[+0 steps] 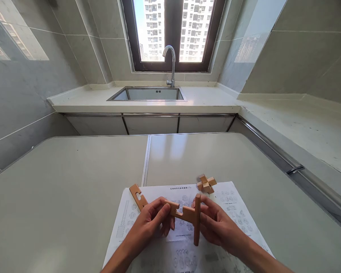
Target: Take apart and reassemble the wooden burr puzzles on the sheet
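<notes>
My left hand (152,223) pinches the near end of a flat notched wooden puzzle piece (179,211) held level above the paper. My right hand (216,223) grips a second wooden bar (197,220) that stands upright and crosses the far end of the flat piece, the two slotted together. Another notched wooden piece (138,196) lies on the paper's top left corner, just beyond my left fingers. A small assembled wooden cross puzzle (206,183) rests at the paper's top edge, beyond my right hand.
A printed instruction sheet (233,204) lies on the pale table (74,189), which has a seam down its middle. Beyond stand a counter with a steel sink (147,94), a tap (170,64) and a window. A second counter (301,121) runs along the right.
</notes>
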The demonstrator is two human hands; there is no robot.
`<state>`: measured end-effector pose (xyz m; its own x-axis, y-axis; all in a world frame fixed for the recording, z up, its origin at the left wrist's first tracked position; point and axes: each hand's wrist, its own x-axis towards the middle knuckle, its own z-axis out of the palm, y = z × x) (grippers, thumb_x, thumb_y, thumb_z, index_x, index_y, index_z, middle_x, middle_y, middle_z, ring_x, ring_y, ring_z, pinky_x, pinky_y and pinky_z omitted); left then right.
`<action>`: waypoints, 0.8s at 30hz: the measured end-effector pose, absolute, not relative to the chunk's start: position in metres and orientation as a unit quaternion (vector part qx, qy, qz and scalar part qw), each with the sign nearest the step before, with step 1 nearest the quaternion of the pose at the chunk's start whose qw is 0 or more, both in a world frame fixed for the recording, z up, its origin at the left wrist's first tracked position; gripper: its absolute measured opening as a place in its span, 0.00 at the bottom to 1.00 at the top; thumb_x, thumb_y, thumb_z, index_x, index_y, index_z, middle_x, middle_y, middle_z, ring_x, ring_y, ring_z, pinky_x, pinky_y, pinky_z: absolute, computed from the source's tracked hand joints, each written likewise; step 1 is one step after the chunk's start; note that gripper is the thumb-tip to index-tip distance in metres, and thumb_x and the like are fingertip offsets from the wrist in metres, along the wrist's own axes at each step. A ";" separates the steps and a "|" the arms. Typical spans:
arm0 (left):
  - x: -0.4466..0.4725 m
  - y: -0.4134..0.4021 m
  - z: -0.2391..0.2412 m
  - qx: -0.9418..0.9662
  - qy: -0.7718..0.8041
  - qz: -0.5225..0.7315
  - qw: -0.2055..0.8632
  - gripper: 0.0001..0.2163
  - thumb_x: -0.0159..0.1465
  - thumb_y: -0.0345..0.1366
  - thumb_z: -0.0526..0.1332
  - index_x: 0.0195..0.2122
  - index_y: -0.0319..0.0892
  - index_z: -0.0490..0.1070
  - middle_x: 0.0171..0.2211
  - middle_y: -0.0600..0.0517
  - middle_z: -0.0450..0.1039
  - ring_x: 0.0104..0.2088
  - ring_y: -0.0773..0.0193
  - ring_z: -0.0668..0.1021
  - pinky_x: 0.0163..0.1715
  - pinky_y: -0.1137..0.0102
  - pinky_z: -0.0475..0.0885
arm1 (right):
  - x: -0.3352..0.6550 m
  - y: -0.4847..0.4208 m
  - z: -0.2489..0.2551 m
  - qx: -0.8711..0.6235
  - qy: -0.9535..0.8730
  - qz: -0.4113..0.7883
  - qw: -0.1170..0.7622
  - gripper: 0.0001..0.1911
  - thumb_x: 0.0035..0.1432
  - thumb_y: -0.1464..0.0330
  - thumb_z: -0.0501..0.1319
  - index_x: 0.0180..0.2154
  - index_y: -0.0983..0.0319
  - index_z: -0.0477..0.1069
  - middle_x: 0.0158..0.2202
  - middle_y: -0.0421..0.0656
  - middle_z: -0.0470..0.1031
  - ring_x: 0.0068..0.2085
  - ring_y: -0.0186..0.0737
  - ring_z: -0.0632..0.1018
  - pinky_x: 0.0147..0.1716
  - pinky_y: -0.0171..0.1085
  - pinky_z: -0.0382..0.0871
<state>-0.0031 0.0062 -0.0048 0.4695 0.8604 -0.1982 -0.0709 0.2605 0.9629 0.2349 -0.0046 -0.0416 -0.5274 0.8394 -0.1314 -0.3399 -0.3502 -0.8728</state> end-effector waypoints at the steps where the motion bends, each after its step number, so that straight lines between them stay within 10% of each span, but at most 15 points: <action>1: -0.003 0.006 -0.005 0.508 0.390 0.337 0.690 0.21 0.71 0.56 0.60 0.39 0.39 0.71 0.25 0.55 0.72 0.23 0.71 0.68 0.27 0.73 0.60 | 0.235 -0.005 -0.041 -0.294 -0.422 0.767 0.384 0.15 0.68 0.53 0.66 0.44 0.56 0.69 0.30 0.33 0.67 0.17 0.19 0.59 0.14 0.26 0.45; 24: -0.003 0.006 -0.009 0.497 0.401 0.352 0.684 0.20 0.71 0.55 0.61 0.36 0.40 0.69 0.25 0.55 0.71 0.23 0.71 0.69 0.26 0.73 0.61 | 0.234 -0.004 -0.033 -0.312 -0.421 0.757 0.390 0.14 0.70 0.54 0.63 0.49 0.56 0.71 0.33 0.35 0.69 0.20 0.22 0.56 0.19 0.29 0.49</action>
<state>-0.0028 0.0060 -0.0085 0.4303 0.8805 -0.1990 -0.0819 0.2576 0.9628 0.2336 -0.0038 -0.0333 -0.5009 0.8533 -0.1446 -0.3280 -0.3418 -0.8807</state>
